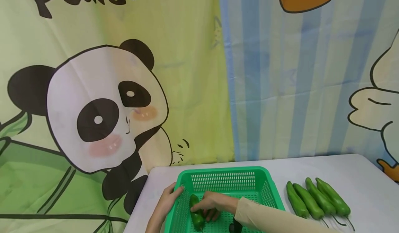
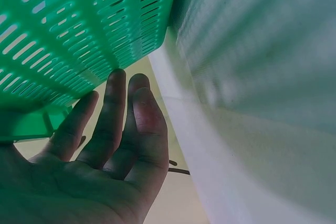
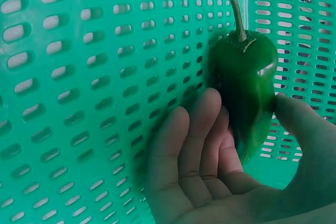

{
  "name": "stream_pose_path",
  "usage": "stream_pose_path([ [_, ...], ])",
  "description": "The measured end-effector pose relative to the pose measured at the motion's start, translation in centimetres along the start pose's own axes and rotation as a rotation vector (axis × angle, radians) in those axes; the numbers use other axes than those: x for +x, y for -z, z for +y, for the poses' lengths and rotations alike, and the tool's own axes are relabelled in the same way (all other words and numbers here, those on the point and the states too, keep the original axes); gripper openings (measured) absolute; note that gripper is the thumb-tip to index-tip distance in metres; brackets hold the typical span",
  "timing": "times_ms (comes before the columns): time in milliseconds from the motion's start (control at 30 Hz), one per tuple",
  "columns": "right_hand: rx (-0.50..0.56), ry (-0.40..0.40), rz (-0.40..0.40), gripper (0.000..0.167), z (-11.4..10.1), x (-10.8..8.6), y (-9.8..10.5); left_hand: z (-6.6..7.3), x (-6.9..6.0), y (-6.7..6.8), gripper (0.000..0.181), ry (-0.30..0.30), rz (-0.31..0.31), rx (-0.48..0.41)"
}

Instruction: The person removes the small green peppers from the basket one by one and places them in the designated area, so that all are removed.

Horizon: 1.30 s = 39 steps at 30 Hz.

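A green plastic basket (image 1: 224,170) with slotted walls stands on the table in the head view. At its left rim my left hand (image 1: 167,201) grips the edge; the left wrist view shows the fingers (image 2: 111,114) along the outside of the wall, and the thumb is hidden there. Inside the basket, my right hand (image 1: 215,202) pinches a green pepper (image 1: 197,222) near the left wall, thumb on one side and fingers on the other. Up close in the right wrist view, the pepper (image 3: 247,72) has its long curved stem pointing up, close to the perforated basket surface.
Several more green peppers (image 1: 321,198) lie side by side on the white table (image 1: 368,188), right of the basket. A panda-print curtain (image 1: 193,87) hangs behind the table. A small black object (image 1: 235,226) shows beneath the right sleeve (image 1: 268,214).
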State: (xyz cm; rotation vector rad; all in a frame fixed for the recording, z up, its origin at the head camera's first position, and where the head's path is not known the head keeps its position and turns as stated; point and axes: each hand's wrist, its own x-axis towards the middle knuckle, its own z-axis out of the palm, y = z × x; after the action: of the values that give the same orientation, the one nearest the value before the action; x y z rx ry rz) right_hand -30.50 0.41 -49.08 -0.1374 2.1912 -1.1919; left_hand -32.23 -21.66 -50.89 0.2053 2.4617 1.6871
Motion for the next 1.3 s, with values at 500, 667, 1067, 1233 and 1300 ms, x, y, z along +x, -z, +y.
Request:
stream_pose_path([
  [500,0.047,-0.007,-0.015,0.03,0.0,-0.4,0.3,-0.3,0.5,0.0,0.052,-0.001,0.002,0.013],
  [667,0.037,-0.005,-0.027,0.029,0.0,-0.4,0.4,-0.1,0.4,-0.1,0.051,-0.013,0.011,0.016],
  [1067,0.001,-0.005,-0.142,0.035,-0.1,-1.6,2.5,-0.2,0.4,-0.1,0.049,-0.009,0.023,0.032],
  [1233,0.011,0.001,-0.169,0.036,-0.3,-2.5,3.7,0.0,0.1,-0.2,0.049,0.0,0.035,0.035],
  [1300,0.01,0.002,-0.175,0.037,-0.5,-3.0,4.3,0.1,-0.1,-0.2,0.05,0.002,0.037,0.037],
])
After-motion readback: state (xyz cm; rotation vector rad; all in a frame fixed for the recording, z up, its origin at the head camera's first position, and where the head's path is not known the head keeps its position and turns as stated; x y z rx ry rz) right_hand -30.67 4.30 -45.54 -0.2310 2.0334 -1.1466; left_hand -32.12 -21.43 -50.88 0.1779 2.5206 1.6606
